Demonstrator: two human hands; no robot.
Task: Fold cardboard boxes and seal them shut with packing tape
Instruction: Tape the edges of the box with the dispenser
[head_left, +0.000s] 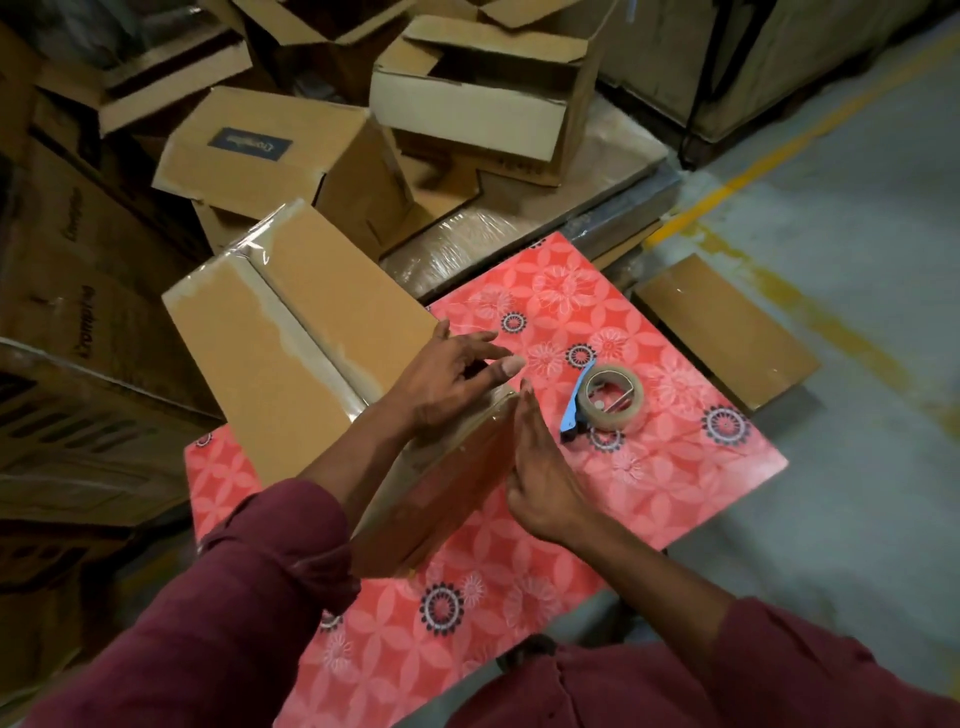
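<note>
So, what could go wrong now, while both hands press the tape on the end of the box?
1. The box overhangs the far-left edge of the red table; a push from the right hand could slide it off.
2. The tape strip on top looks wrinkled and uneven, so the seam may lift.
3. The tape dispenser lies close to the right hand and may be knocked away. The left hand only rests on the corner.

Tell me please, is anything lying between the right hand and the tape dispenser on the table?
Nothing visible does. The right hand presses flat against the side of the taped box, and only bare red tablecloth separates it from the tape dispenser, which lies beyond its fingertips.
</note>
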